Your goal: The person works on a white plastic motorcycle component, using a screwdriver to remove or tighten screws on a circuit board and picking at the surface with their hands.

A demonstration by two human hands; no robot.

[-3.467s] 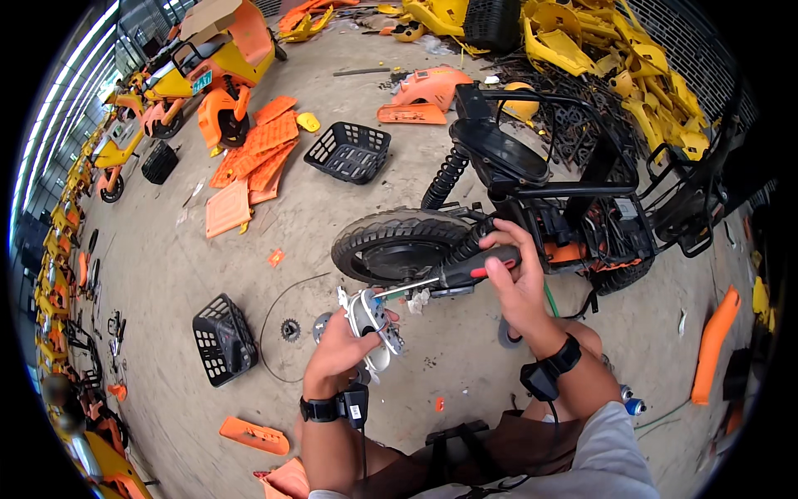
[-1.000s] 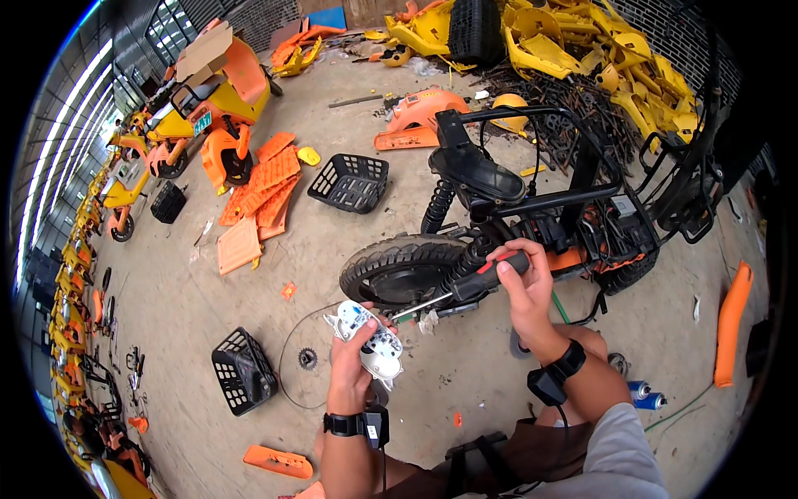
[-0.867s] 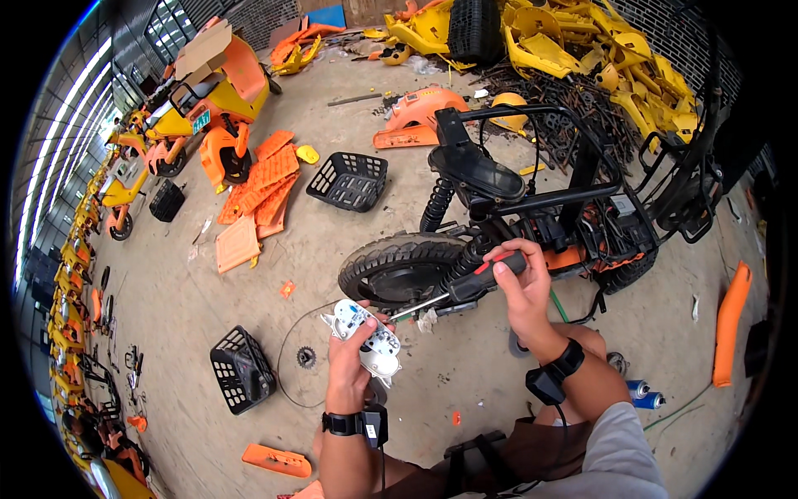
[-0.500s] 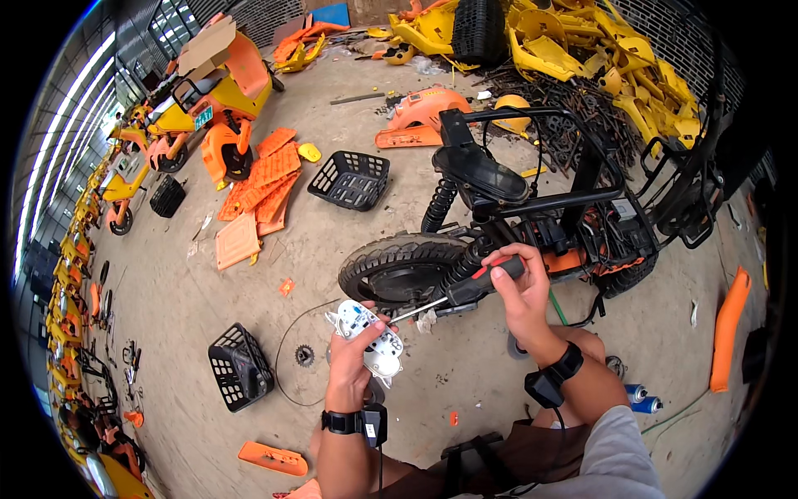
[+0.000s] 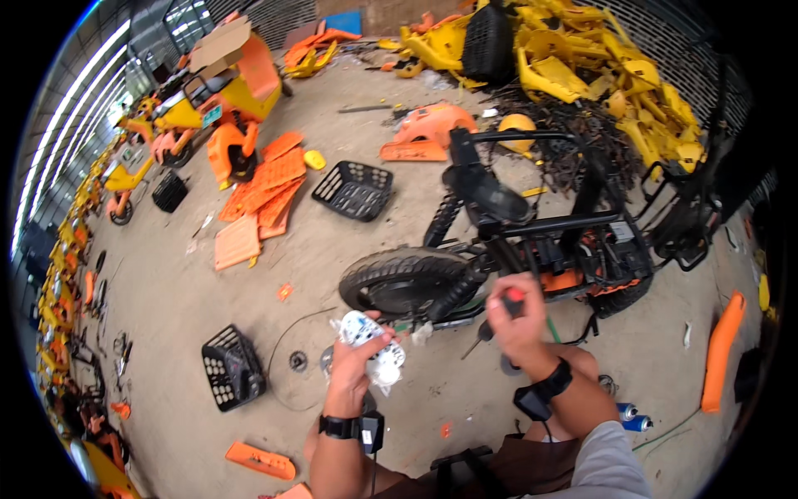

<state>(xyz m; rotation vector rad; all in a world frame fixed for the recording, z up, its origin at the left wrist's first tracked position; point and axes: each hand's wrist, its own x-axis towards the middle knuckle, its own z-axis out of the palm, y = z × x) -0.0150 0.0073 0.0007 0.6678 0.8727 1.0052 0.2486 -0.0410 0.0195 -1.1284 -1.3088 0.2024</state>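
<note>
My left hand [image 5: 353, 370] is closed around a white oval plastic housing [image 5: 385, 366], its thumb lying across the face and small dark and blue details showing on it. My right hand [image 5: 517, 328] grips a screwdriver [image 5: 484, 333] by its black-and-red handle; the shaft slants down to the left, blurred, with its tip apart from the housing. Just beyond both hands stands a stripped black scooter frame [image 5: 565, 223], its fat rear tyre [image 5: 399, 262] nearest the housing.
Black plastic baskets lie on the concrete, one at near left [image 5: 233, 370], another farther off [image 5: 353, 191]. Orange panels [image 5: 262, 200] are stacked at left. Yellow body parts [image 5: 557, 75] are heaped at the back. Blue spray cans [image 5: 636, 422] and a long orange strip [image 5: 723, 353] lie at right.
The screwdriver has left the white housing and swung so its tip points lower, nearer my right hand. My right hand has dropped slightly and turned. The housing has shifted slightly and is still held.
</note>
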